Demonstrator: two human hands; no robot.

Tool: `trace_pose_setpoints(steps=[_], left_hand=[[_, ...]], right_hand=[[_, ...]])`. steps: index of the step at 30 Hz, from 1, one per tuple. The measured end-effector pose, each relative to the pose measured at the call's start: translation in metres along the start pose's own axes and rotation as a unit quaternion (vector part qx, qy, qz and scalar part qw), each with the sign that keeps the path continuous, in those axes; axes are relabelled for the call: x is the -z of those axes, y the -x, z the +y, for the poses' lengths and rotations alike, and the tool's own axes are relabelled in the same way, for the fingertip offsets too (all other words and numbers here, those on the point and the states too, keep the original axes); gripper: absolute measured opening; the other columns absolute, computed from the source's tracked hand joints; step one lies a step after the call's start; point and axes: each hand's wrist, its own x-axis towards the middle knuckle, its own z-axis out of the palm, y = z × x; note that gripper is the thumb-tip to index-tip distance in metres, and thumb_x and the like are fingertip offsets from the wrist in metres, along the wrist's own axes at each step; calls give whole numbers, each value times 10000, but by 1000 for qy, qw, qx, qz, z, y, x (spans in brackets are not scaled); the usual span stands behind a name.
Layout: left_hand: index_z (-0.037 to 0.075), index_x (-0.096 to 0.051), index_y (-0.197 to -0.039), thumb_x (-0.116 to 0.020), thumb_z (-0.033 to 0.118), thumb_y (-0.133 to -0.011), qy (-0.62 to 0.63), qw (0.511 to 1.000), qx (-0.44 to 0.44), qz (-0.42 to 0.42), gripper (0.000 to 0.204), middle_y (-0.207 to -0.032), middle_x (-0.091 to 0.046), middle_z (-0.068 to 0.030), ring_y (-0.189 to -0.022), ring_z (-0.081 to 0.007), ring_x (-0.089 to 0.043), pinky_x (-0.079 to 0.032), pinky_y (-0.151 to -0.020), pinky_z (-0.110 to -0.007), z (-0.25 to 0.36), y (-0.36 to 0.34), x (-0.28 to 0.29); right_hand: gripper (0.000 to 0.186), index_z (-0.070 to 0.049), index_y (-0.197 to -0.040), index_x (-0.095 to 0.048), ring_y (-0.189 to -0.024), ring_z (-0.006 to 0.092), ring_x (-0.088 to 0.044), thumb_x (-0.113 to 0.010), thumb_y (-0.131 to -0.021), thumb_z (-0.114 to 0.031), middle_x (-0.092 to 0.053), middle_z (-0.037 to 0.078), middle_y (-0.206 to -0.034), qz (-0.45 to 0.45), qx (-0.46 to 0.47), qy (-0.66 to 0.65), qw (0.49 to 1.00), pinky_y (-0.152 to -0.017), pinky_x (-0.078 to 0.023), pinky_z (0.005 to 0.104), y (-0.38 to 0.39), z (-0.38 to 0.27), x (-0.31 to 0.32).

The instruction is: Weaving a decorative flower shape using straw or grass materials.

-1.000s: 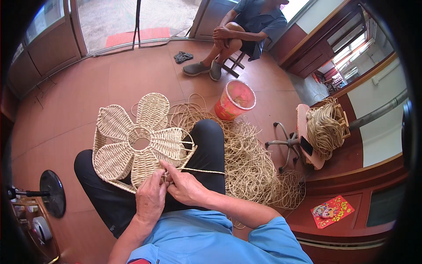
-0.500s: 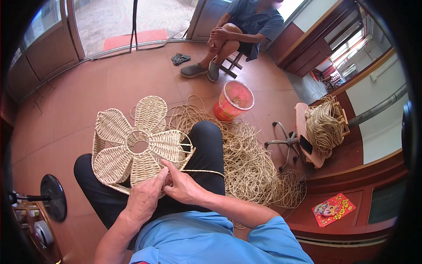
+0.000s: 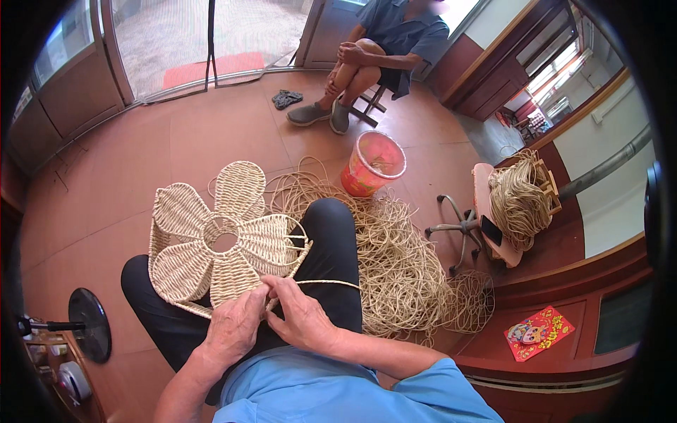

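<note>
On my lap, over dark trousers, lies a flower-shaped woven piece (image 3: 180,264) of pale cord, with a round central hole and a frame rim. My left hand (image 3: 233,321) has its fingers closed at the rim just below the bottom petal. Beside it, my right hand (image 3: 300,314) pinches at the same rim, its fingertips by a length of cord (image 3: 328,283) that runs off to the right over my knee. What exactly lies between my fingertips is mostly hidden.
A tangled cord pile (image 3: 395,275) lies right of my leg, with a pink bucket (image 3: 356,176) behind. A seated person (image 3: 402,49) faces me. An office chair (image 3: 486,250) holds coiled cord (image 3: 522,197) and a phone (image 3: 491,229). A black round stand (image 3: 95,338) is at left.
The woven piece has sunk slightly in view, along with my hands. My left hand has shifted a little leftward and down; my right index finger has moved down along the rim.
</note>
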Motion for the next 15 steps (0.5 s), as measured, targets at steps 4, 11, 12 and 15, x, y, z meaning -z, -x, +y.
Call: trace_pose_setpoints(steps=[4, 11, 12, 15], left_hand=[[48, -533, -1481, -703, 35, -975, 60, 998, -9, 0, 534, -1066, -684, -173, -935, -386, -713, -561, -812, -506, 11, 1, 17], [57, -574, -1453, -719, 24, -972, 101, 992, 72, -36, 504, -1015, -713, -175, -906, -385, -710, -563, -818, -495, 16, 9, 20], [57, -574, -1453, -719, 24, -972, 100, 992, 71, -35, 504, -1015, -713, -175, -906, -385, -710, -563, -818, -495, 17, 8, 22], [84, -610, -1429, -735, 21, -965, 153, 984, 87, -1, 485, -982, -714, -160, -890, -359, -711, -563, -810, -481, 23, 9, 28]], right_hand=[[658, -68, -1537, -505, -979, 326, -732, -797, -949, -102, -642, 157, -1156, 28, 24, -16, 999, -840, -623, 442, 4, 7, -4], [562, -69, -1446, -582, -819, 279, -691, -812, -936, -120, -650, 131, -1151, 3, 18, -45, 999, -740, -588, 407, 7, -1, 0], [562, -69, -1446, -582, -819, 279, -691, -812, -936, -120, -650, 131, -1151, 4, 19, -44, 999, -740, -588, 407, 7, -2, 0], [356, -91, -1262, -688, -1020, 346, -749, -816, -936, -155, -650, 139, -1169, -5, 49, -51, 997, -842, -623, 465, 10, -5, -4]])
